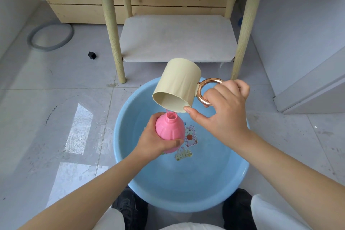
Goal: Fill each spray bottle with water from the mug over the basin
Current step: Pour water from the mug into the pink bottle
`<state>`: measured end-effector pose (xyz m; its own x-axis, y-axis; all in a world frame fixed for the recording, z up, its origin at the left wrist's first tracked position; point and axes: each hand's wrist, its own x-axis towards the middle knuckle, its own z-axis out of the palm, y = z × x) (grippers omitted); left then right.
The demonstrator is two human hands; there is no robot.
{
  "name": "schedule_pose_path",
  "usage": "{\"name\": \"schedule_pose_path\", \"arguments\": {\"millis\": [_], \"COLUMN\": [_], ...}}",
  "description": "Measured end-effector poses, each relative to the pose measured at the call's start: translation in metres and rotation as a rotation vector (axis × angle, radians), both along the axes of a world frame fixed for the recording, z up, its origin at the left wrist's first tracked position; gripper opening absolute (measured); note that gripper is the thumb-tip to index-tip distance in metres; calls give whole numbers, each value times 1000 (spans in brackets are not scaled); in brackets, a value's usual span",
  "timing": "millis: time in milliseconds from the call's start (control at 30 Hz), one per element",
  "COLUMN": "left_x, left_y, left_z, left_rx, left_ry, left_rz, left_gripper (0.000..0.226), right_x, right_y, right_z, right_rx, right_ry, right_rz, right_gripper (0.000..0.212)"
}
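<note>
My left hand (155, 137) is wrapped around the belly of the pink spray bottle (169, 129), holding it upright with its open neck up, above the blue basin (186, 192) on the tiled floor. My right hand (222, 110) grips the rose-gold ring handle of the cream mug (177, 85), thumb stretched to the rim. The mug is tipped steeply, its lip just over the neck, where water splashes.

We note the right hand (224, 110) tipping the mug (177, 84) by its handle, pouring into the pink bottle (169, 129) gripped by the left hand (155, 140) over the basin (186, 188).
</note>
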<state>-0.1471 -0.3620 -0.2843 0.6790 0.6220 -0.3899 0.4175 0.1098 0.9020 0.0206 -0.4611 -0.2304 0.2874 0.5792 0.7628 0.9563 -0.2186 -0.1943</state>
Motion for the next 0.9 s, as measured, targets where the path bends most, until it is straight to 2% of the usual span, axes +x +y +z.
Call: {"name": "schedule_pose_path", "arguments": {"millis": [167,900], "left_x": [-1,-1], "left_y": [1,1], "left_z": [-1,-2], "left_rx": [1,5], "left_ry": [-15,-16], "left_rz": [5,7], "left_gripper": [80,78], "right_x": [1,1], "right_y": [1,1], "right_z": [-1,-2], "right_rx": [9,31], "right_ry": [-17,-32], "right_rz": [1,14], "right_gripper": [48,49]}}
